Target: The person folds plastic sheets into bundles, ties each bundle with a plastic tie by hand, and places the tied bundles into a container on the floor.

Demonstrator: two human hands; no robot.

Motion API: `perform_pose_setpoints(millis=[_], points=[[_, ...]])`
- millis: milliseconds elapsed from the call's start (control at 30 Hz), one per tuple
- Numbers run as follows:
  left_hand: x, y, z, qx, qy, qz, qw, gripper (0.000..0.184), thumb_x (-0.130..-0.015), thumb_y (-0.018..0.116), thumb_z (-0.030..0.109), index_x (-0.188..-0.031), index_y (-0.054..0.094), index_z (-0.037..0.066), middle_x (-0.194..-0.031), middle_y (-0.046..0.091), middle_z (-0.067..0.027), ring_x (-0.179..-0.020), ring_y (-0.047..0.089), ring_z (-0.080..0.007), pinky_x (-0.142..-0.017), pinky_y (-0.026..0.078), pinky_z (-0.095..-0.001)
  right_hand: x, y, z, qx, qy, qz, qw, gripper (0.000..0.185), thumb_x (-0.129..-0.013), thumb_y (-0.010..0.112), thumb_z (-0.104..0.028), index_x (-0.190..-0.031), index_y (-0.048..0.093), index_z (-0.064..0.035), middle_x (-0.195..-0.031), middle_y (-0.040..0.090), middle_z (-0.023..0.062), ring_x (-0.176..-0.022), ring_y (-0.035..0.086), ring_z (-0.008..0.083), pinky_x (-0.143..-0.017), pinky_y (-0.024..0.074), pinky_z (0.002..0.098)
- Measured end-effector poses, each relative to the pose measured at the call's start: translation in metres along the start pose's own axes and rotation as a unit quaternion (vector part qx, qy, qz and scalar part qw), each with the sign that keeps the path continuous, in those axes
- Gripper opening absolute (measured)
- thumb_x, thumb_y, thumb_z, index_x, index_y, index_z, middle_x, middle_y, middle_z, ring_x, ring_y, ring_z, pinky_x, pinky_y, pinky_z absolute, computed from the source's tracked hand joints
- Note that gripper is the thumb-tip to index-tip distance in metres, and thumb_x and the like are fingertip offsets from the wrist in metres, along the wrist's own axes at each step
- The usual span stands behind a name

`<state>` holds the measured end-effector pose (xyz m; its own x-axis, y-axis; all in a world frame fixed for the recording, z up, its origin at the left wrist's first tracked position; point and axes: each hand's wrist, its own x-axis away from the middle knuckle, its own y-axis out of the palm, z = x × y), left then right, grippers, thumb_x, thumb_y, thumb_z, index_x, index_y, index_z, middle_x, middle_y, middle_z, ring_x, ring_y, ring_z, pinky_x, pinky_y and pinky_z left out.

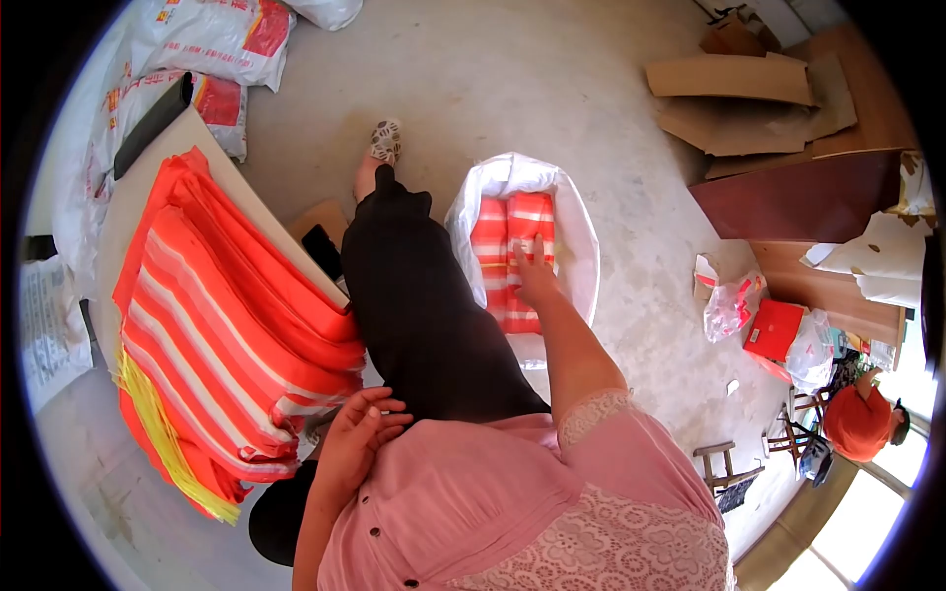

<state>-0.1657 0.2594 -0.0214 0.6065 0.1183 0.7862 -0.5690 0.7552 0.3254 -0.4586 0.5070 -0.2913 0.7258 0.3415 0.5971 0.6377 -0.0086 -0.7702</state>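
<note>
The work in hand seems to be handling folded cloths in the sack; whether the right-hand bundle is being set down, pressed flat or about to be lifted, one cannot tell. The person's right hand point(537, 274) reaches over the near part of the rim of the white sack point(585, 231), which stands on the floor point(414, 59) beside the black-clad leg point(424, 295). Inside, two red-and-white striped bundles lie side by side: the left bundle point(490, 261) against the sack's left wall, the right bundle point(530, 212) next to it. The right hand's fingers are spread and bent down onto the right bundle, touching its top without closing around it. Pressing would call for a flatter palm; lifting, for fingers worked down the bundle's sides. The left hand point(367, 433) hangs in front of the pink shirt point(473, 473), fingers loosely curled; whether anything small is pinched there cannot be told. Just beside it, a striped cloth pile point(217, 345) with a yellow fringe point(163, 433) covers much of the table point(187, 130), leaving a strip bare along the table's right edge.
</note>
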Motion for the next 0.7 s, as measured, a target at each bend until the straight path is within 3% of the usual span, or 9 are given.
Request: perform_pose_setpoints(millis=[233,500,600,633,700], points=[[0.001,0.006,0.008,-0.028,-0.007,-0.002,1.0,0.035,-0.11,0.057,0.021,-0.142,0.054,0.005,-0.127,0.065,-0.0131,-0.119,0.067,-0.0278,-0.107,0.053,-0.0412,-0.013,0.004,0.015,-0.007,-0.015,-0.037,0.999,0.115,-0.079,0.09,-0.01,-0.17,0.023,-0.0274,-0.178,-0.01,0.0183,-0.145,0.052,0.0401,-0.112,0.0532,0.0438],[0.009,0.003,0.009,-0.058,0.024,-0.04,0.997,0.039,-0.112,0.054,0.023,-0.146,0.052,0.005,-0.134,0.062,-0.0137,-0.121,0.066,-0.0265,-0.108,0.051,-0.0386,-0.019,0.019,0.027,-0.023,-0.043,-0.017,0.999,0.112,-0.078,0.086,-0.013,-0.17,0.023,-0.0243,-0.177,-0.011,0.0217,-0.146,0.048,0.046,-0.111,0.053,0.0482],[0.021,0.0,0.019,-0.09,0.064,-0.045,0.993,0.04,-0.111,0.056,0.02,-0.147,0.051,0.004,-0.133,0.063,-0.0143,-0.12,0.066,-0.0253,-0.107,0.052,-0.038,-0.023,0.035,0.038,-0.008,-0.093,0.08,0.992,0.093,-0.086,0.079,-0.015,-0.166,0.033,-0.0208,-0.176,0.002,0.0223,-0.144,0.05,0.0448,-0.11,0.0526,0.0484],[0.026,-0.002,0.022,-0.1,0.08,-0.047,0.991,0.04,-0.111,0.056,0.019,-0.147,0.051,0.004,-0.133,0.063,-0.0144,-0.12,0.067,-0.0251,-0.107,0.052,-0.0381,-0.015,0.025,0.032,-0.037,-0.067,0.095,0.993,0.085,-0.089,0.077,-0.015,-0.164,0.037,-0.0196,-0.176,0.007,0.0213,-0.143,0.051,0.0437,-0.11,0.0524,0.0482],[0.037,-0.01,0.024,-0.089,0.128,0.007,0.988,0.035,-0.109,0.057,0.014,-0.141,0.055,0.003,-0.127,0.066,-0.0129,-0.118,0.068,-0.0244,-0.105,0.053,-0.0379,0.002,0.02,0.025,-0.105,-0.033,0.147,0.983,0.075,-0.093,0.073,-0.017,-0.161,0.042,-0.0202,-0.175,0.019,0.0122,-0.147,0.046,0.0436,-0.115,0.0487,0.049]])
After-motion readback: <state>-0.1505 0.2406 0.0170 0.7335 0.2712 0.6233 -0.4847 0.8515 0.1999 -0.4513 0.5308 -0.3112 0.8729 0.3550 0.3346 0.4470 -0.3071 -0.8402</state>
